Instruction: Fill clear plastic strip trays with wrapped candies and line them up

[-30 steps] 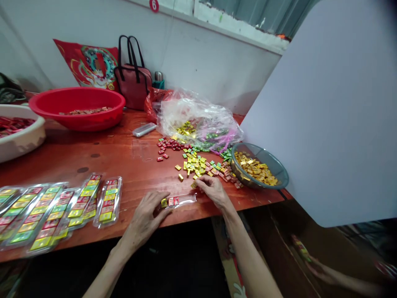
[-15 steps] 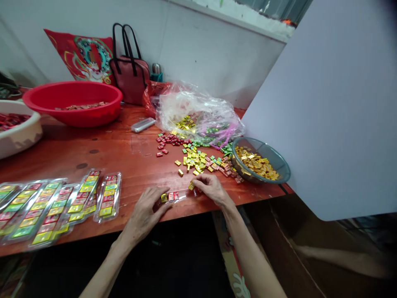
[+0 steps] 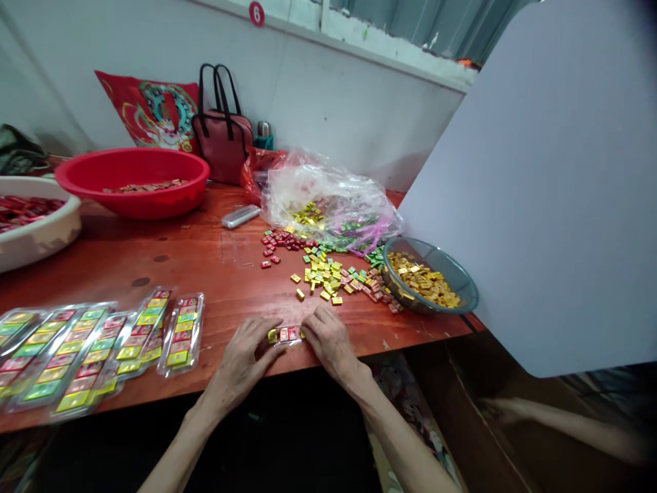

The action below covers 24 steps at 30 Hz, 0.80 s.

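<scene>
Near the table's front edge lies a narrow clear plastic tray [image 3: 294,341] with a short row of small foil-wrapped blocks, red ones [image 3: 288,333] in the middle and a yellow one [image 3: 272,336] at the left end. My left hand [image 3: 245,356] grips the tray's left end between thumb and fingers. My right hand [image 3: 328,342] is closed over the other end, its fingertips on a yellow foil-wrapped block [image 3: 302,333] that they partly hide. Beyond my hands, loose yellow blocks [image 3: 322,274] lie heaped with red, green and pink ones.
Filled trays [image 3: 182,334] lie at left, some overlapping. Behind are a red basin [image 3: 133,164], a white basin [image 3: 46,236] and a clear bag [image 3: 328,188]. A grey bowl [image 3: 465,284] of gold blocks stands right, beside a pale panel [image 3: 538,192]. Another person's arm [image 3: 554,418] shows lower right.
My right hand has moved left with the yellow block, down to the tray's right end. My left hand stays at the tray. The view has tilted up slightly.
</scene>
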### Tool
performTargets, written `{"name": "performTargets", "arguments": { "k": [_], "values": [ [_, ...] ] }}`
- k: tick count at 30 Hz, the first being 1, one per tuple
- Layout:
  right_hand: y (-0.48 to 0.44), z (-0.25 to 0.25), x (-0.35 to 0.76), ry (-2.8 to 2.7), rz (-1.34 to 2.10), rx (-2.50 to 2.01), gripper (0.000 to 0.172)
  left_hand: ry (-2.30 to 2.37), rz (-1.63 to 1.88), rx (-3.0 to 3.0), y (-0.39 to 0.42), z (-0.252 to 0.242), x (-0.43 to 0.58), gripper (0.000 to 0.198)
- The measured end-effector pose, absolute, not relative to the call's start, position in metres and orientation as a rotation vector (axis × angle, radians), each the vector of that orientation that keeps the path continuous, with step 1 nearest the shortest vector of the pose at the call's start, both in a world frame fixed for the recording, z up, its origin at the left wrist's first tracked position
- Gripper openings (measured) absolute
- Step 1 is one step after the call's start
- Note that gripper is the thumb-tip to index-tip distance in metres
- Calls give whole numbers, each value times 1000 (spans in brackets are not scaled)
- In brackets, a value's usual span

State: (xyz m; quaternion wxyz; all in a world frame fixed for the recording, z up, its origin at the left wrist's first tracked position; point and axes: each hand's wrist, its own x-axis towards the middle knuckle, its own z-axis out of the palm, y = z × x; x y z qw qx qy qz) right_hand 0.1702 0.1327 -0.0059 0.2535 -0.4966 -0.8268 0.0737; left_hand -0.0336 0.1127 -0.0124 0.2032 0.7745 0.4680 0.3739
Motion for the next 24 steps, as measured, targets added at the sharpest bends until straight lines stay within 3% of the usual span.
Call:
{"name": "performTargets", "arguments": {
  "k": [8,16,24],
  "values": [
    [169,20,206,-2005,476,-1280,15,1308,1082,2167,114,-16,-33,34],
    [268,34,253,-1814,248,-1707,21,1328,1059,2137,114,-13,-33,31],
    [282,32,236,-1986,30,-1964,30,1327,1063,2147,114,-12,-33,30]
  ]
}}
